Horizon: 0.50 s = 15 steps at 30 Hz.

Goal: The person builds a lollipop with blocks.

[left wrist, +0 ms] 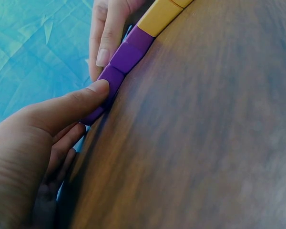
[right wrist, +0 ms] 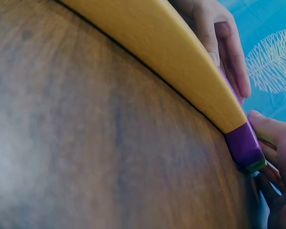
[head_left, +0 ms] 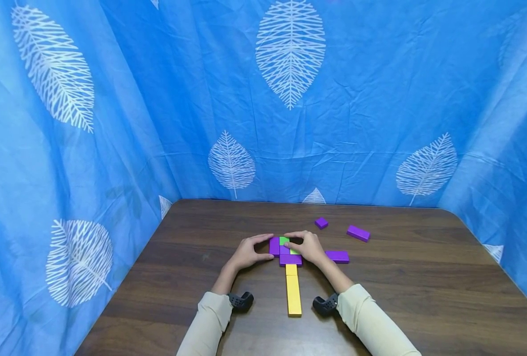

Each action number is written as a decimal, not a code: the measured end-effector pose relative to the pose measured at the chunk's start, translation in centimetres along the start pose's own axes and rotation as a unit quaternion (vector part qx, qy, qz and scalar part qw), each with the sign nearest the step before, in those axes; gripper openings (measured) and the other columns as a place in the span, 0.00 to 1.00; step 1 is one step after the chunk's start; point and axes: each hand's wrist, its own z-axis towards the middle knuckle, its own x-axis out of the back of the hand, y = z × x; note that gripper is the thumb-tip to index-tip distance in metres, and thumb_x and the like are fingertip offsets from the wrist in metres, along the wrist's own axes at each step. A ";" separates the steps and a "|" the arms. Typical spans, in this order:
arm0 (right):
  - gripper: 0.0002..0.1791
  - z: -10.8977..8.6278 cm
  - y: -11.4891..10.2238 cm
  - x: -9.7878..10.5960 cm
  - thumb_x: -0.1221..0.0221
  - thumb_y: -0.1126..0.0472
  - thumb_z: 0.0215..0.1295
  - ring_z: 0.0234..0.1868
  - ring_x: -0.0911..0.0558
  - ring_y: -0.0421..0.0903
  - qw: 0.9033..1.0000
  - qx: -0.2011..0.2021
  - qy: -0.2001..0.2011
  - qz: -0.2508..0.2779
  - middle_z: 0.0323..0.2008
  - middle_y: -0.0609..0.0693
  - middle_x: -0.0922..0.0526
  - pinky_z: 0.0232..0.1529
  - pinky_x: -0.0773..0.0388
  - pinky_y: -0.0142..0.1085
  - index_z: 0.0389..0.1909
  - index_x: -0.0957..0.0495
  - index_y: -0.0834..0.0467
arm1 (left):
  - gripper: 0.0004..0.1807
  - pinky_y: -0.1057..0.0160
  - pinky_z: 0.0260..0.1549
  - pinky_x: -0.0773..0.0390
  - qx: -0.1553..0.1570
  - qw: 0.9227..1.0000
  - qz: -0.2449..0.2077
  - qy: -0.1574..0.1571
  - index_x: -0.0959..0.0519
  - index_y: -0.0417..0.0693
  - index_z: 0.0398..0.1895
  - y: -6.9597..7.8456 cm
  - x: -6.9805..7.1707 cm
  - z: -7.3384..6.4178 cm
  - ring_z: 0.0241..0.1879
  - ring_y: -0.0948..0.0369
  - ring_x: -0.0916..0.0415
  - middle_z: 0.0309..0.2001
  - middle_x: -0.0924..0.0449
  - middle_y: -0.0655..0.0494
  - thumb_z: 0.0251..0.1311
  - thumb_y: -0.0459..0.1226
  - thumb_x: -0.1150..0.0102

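Note:
In the head view, purple and green blocks lie side by side at mid-table. My left hand [head_left: 244, 252] grips the upright purple block [head_left: 274, 245] at the left, thumb at its near end and fingers at its far end. From the right, my right hand [head_left: 310, 247] holds the small green block [head_left: 284, 240] between thumb and fingers, partly covering the group. Another green block [head_left: 293, 251] shows under this hand. A crosswise purple block [head_left: 290, 259] borders the group's near side. Below it, a short yellow block [head_left: 291, 269] and a long yellow block [head_left: 293, 296] form a stem.
Loose purple pieces lie to the right: a small block [head_left: 321, 223], a longer block [head_left: 358, 233], and another block [head_left: 337, 256] beside my right wrist. The brown wooden table [head_left: 423, 277] ends at a blue leaf-patterned curtain [head_left: 361, 123]. Both wrists wear black devices.

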 end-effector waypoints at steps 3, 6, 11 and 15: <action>0.16 0.0 -0.1 0.1 0.34 0.53 0.53 0.53 0.24 0.53 1.000 0.004 0.001 0.001 0.44 0.49 0.17 0.57 0.33 0.49 0.44 0.17 0.51 | 0.35 0.53 0.60 0.38 0.003 1.000 -0.002 0.001 0.30 0.53 0.62 0.0 0.0 0.0 0.62 0.57 0.37 0.61 0.31 0.56 0.49 0.51 0.34; 0.16 0.0 -0.1 0.1 0.34 0.53 0.53 0.53 0.25 0.53 1.000 0.003 0.000 0.004 0.44 0.49 0.17 0.57 0.34 0.50 0.44 0.17 0.51 | 0.35 0.54 0.60 0.38 0.002 1.000 -0.001 0.001 0.30 0.53 0.62 0.0 0.0 0.0 0.62 0.58 0.37 0.61 0.31 0.56 0.49 0.51 0.34; 0.16 0.0 -0.1 0.1 0.34 0.53 0.53 0.53 0.25 0.53 1.000 0.000 -0.001 0.006 0.45 0.49 0.18 0.57 0.34 0.50 0.44 0.17 0.51 | 0.35 0.54 0.60 0.38 0.004 1.000 0.000 -0.002 0.30 0.54 0.63 0.0 0.0 0.0 0.62 0.58 0.37 0.61 0.31 0.57 0.50 0.51 0.34; 0.16 -0.1 -0.1 0.0 0.34 0.53 0.53 0.54 0.25 0.54 1.000 -0.004 -0.001 0.008 0.45 0.49 0.18 0.57 0.35 0.51 0.44 0.17 0.50 | 0.35 0.54 0.60 0.38 0.004 1.000 0.000 -0.004 0.30 0.55 0.63 0.0 0.1 0.0 0.62 0.57 0.37 0.61 0.31 0.57 0.50 0.51 0.34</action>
